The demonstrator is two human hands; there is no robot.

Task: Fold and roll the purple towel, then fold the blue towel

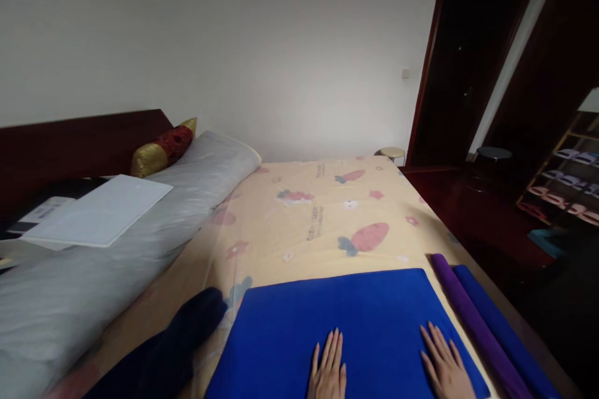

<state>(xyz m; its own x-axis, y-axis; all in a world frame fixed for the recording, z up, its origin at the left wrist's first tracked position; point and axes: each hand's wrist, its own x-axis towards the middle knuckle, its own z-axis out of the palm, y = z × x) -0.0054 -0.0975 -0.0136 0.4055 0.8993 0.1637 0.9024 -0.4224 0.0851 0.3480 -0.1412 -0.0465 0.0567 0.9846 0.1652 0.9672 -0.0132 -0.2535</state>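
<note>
A blue cloth [281,324] lies spread flat on the bed near me, its lower part cut off by the frame's edge. My left hand [328,366] rests palm down on the middle of it, fingers stretched out. Near the cloth's right edge, my right hand [446,363] also lies flat with its fingers spread. Neither hand holds anything. Just right of the cloth are a purple roll [477,324] and a blue roll [508,330] of fabric, side by side. To the left, a dark navy piece of fabric [173,343] lies bunched up.
The bed has a cream sheet [276,230] with carrot prints. Along its left run a grey pillow-like bolster [187,199], a white board [103,209] and a red-gold cushion [166,146]. Beyond the right edge stand stools [493,153], a shoe rack [561,174] and a dark door [468,68].
</note>
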